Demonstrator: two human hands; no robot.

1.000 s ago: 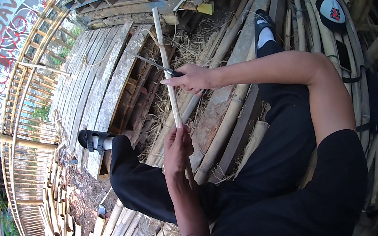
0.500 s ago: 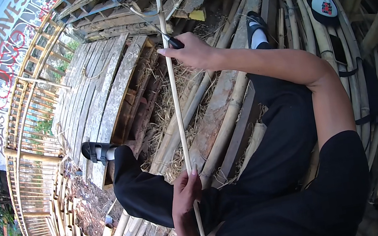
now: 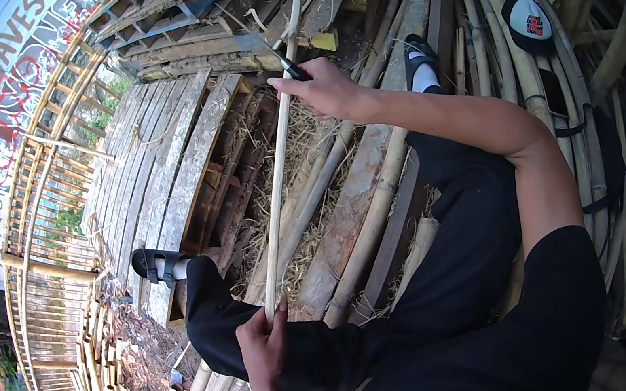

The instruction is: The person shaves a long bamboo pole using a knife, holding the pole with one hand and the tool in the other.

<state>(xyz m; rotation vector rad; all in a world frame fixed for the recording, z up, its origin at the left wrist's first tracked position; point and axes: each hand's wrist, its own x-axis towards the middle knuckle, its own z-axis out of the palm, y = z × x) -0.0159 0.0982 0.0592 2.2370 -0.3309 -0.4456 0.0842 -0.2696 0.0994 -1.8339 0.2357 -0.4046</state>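
Note:
A long pale bamboo strip (image 3: 278, 172) runs up at a slant in front of me, its top leaning right. My left hand (image 3: 265, 346) grips its lower end, fingers wrapped round it, close to my left knee. Far up along the strip, my right hand (image 3: 329, 93) is closed round the black handle of a knife (image 3: 296, 69). The long thin blade points away to the upper left, crossing at the strip. My right thumb rests against the strip; whether the edge is cutting into it I cannot tell.
Bamboo poles (image 3: 378, 193) and curly shavings (image 3: 299, 120) lie between my legs. A wooden pallet (image 3: 134, 154) is under my left foot. On poles to the right are a cap (image 3: 530, 26) and a dark phone (image 3: 554, 92). A bamboo fence (image 3: 53, 261) bounds the left.
The strip has tilted, its top to the right and its lower end to the left. My left hand has moved left and slightly down with it. My right hand has shifted slightly right.

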